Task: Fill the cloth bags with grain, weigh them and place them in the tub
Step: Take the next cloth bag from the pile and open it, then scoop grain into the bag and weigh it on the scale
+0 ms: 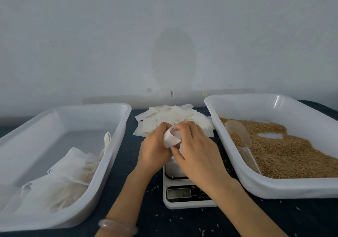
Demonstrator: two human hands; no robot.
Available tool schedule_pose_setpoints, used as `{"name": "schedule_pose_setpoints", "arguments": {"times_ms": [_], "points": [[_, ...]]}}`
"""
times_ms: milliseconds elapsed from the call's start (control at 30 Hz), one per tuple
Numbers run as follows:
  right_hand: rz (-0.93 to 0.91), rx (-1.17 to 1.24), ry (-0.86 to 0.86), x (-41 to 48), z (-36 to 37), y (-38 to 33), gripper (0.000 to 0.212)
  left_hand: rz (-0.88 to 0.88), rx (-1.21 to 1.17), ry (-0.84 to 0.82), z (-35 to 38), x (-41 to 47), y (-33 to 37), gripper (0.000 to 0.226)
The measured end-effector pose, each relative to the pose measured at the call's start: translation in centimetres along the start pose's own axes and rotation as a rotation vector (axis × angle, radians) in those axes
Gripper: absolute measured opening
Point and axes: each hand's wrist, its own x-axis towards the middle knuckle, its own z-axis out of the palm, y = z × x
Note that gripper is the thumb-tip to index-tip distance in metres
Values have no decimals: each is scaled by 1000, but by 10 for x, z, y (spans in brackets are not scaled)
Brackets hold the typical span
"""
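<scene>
Both hands meet above the white scale [184, 191], holding one small white cloth bag [171, 138] between them. My left hand [155, 145] grips the bag from the left, and my right hand [193, 145] pinches its upper edge from the right. Behind them lies a pile of empty cloth bags [172, 117]. The right tub [256, 185] holds brown grain [292, 156] with a clear plastic scoop [239, 136] lying in it. The left tub [113, 139] contains several filled bags [69, 174] at its near end.
The tubs and scale stand on a dark table [182, 222] scattered with loose grains. A pale wall [164, 35] rises close behind the table. A light bangle [117, 226] sits on my left wrist. The scale's display is too faint to read.
</scene>
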Motion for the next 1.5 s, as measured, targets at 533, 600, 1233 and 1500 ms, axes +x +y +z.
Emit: {"name": "schedule_pose_setpoints", "arguments": {"times_ms": [533, 600, 1233, 1500], "points": [[522, -415, -1072, 8, -76, 122, 36, -98, -22, 6, 4, -4, 0, 34], [563, -360, -1142, 5, -70, 117, 33, -101, -23, 5, 5, -5, 0, 33], [490, -520, -808, 5, -63, 141, 20, -75, -1, 8, 3, -2, 1, 33], [840, 186, -812, 15, -60, 152, 34, -46, -2, 18, 4, 0, -1, 35]]}}
